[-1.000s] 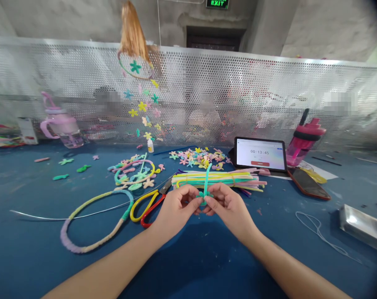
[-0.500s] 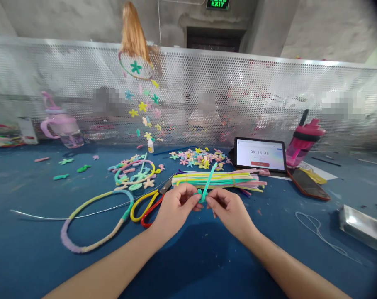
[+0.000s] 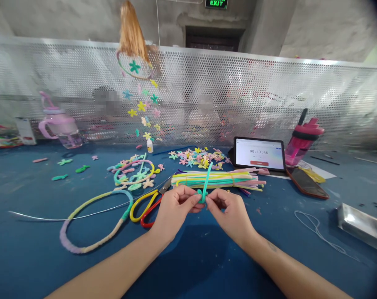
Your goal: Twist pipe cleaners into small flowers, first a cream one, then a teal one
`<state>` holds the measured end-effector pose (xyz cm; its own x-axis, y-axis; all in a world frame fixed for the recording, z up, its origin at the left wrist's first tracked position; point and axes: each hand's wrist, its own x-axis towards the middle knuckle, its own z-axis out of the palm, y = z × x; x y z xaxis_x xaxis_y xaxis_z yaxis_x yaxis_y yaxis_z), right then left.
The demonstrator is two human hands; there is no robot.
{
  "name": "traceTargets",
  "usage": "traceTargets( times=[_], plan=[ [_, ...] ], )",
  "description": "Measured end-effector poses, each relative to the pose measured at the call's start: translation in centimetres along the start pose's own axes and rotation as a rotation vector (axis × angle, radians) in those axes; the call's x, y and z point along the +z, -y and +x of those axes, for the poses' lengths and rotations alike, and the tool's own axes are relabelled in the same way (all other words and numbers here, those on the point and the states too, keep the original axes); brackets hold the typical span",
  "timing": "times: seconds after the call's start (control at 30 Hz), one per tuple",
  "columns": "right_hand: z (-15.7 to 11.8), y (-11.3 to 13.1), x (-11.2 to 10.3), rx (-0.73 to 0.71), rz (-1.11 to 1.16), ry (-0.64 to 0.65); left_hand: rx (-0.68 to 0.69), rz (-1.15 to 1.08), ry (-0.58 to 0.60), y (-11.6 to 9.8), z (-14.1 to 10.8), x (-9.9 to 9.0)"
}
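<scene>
My left hand (image 3: 175,209) and my right hand (image 3: 230,216) meet over the blue table, their fingertips pinching a small twisted loop of teal pipe cleaner (image 3: 202,196). One long end of it rises, tilted slightly right. Just behind my hands lies a bundle of pastel pipe cleaners (image 3: 215,180), tied with a yellow strand. Left of my left hand are scissors with yellow and red handles (image 3: 144,209). Farther left rests a large pastel pipe-cleaner ring (image 3: 91,203). My fingers hide most of the loop.
A pile of pastel pipe-cleaner flowers (image 3: 194,158) and a tangle of pieces (image 3: 132,174) lie ahead. Beyond stand a tablet showing a timer (image 3: 259,153), a pink bottle (image 3: 303,143), a phone (image 3: 306,182), and a perforated metal panel (image 3: 188,83). Blurred people sit behind it.
My hands have drawn slightly apart and risen a little. The teal pipe cleaner's long end now leans right, and the timer has moved up one second.
</scene>
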<state>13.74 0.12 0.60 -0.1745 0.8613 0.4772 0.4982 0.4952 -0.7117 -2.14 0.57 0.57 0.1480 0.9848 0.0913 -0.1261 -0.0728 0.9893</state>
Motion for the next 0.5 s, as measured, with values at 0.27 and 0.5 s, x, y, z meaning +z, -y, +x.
traceTargets(
  times=[0.27, 0.5],
  plan=[
    [0.28, -0.24, 0.06, 0.120, 0.235, 0.031, 0.000, 0.001, -0.018, 0.06, -0.11, 0.00],
    [0.13, -0.23, 0.75, 0.289, 0.599, 0.037, 0.031, 0.052, 0.030, -0.21, -0.30, 0.31]
  ],
)
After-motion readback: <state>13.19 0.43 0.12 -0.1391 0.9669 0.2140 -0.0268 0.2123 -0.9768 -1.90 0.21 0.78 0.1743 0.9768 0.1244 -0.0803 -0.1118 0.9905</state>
